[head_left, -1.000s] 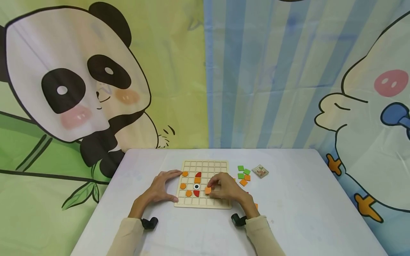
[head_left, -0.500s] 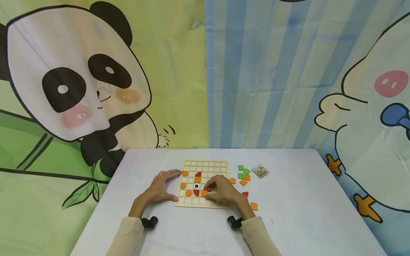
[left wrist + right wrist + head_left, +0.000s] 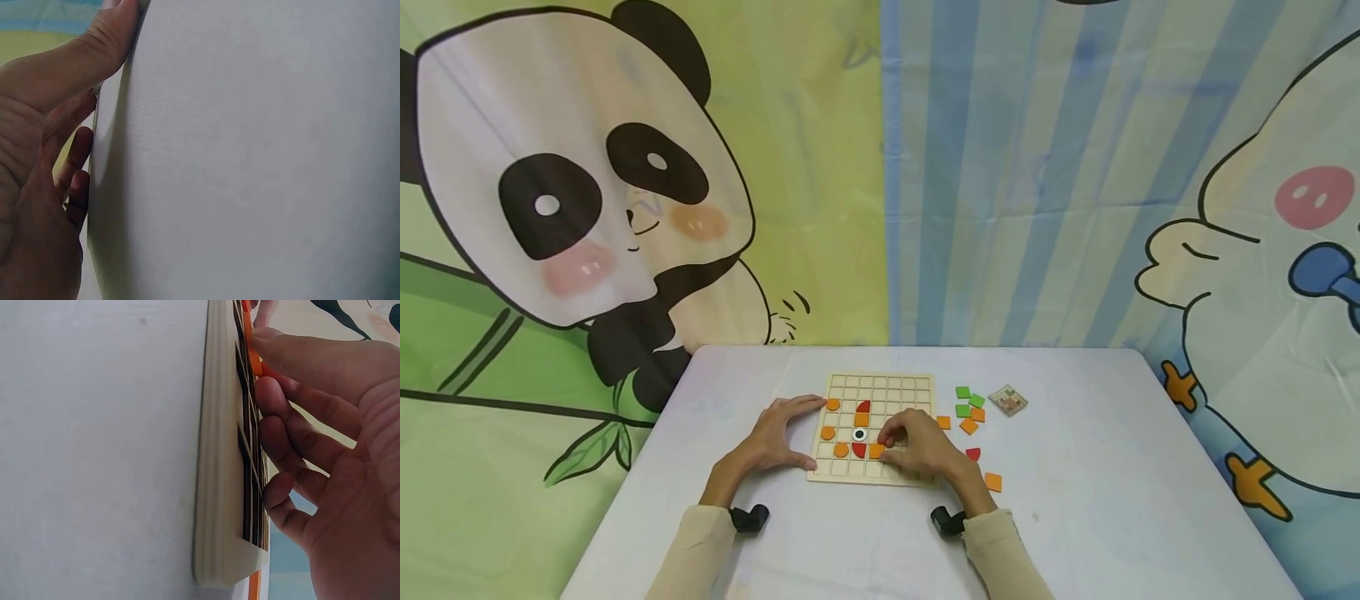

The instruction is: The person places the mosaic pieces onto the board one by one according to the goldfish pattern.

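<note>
A wooden grid board (image 3: 917,385) lies on the white table. Fingertips and thumb of my left hand (image 3: 769,437) touch its left edge, spread wide apart. My right hand (image 3: 928,446) pinches an orange square tile (image 3: 876,451) between thumb and fingers, at a cell beside a lower red quarter-round tile (image 3: 858,450). In the right wrist view the thumb meets the orange tile's (image 3: 254,353) edge. Above that red tile sit a white disc with a black dot (image 3: 859,434), another orange square (image 3: 861,420) and an upper red quarter-round (image 3: 863,407). Several orange discs (image 3: 827,433) stand at the board's left.
Right of the board lie loose green squares (image 3: 962,392), several orange squares (image 3: 968,427) and a red quarter-round tile (image 3: 973,454). Beyond them is a small patterned card (image 3: 1008,400). Printed cloth (image 3: 820,167) hangs behind the table (image 3: 1075,500).
My right hand has moved left and slightly down with the orange square tile, bringing it beside the lower red tile; it has since hardly moved. The left hand has stayed put.
</note>
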`<state>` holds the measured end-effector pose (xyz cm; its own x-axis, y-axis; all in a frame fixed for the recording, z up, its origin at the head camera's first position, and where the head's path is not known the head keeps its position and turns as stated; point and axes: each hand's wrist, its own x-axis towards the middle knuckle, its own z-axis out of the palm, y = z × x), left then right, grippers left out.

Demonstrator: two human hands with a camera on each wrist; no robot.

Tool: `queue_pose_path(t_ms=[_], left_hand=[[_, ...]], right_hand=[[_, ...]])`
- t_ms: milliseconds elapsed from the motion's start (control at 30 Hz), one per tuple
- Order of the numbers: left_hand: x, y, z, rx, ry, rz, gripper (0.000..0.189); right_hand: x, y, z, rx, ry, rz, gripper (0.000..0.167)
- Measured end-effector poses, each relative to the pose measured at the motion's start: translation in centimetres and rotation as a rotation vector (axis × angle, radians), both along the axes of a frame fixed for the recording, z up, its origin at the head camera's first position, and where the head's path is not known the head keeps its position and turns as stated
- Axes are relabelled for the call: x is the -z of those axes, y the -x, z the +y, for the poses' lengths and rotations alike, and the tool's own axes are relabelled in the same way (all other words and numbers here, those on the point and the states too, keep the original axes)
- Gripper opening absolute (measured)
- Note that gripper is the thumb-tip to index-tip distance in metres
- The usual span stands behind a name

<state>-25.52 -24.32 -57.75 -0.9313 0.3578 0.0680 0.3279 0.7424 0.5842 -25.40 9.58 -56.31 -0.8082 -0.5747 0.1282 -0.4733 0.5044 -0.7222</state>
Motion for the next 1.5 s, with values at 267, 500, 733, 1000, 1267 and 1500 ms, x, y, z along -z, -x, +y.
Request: queue_pose_path(t_ms=[267, 500, 733, 1000, 1267, 1500], left_hand=[[-0.2, 0.1, 0.1, 0.007, 0.003, -0.008, 0.115], [-0.2, 0.0, 0.1, -0.001, 0.009, -0.015, 0.115], [0.1, 0.2, 0.0, -0.001, 0.003, -0.013, 0.116], [-0.3, -0.1, -0.1, 0.002, 0.0, -0.005, 0.116], [-0.2, -0.1, 0.1, 0.016, -0.008, -0.006, 0.115], [-0.2, -0.2, 0.0, 0.015, -0.004, -0.002, 0.115]], right_hand=[[-0.4, -0.1, -0.6, 0.012, -0.019, 0.03, 0.012], [-0.5, -0.2, -0.9, 0.021, -0.038, 0.015, 0.012], [-2.3, -0.5, 1.3, 0.028, 0.003, -0.014, 0.022], [-3.3, -1.4, 7.6, 0.17, -0.071, -0.011, 0.032], [-3.4, -3.4, 13.2, 0.348, -0.252, -0.093, 0.038], [-2.9, -5.2, 16.1, 0.321, -0.261, -0.139, 0.043]])
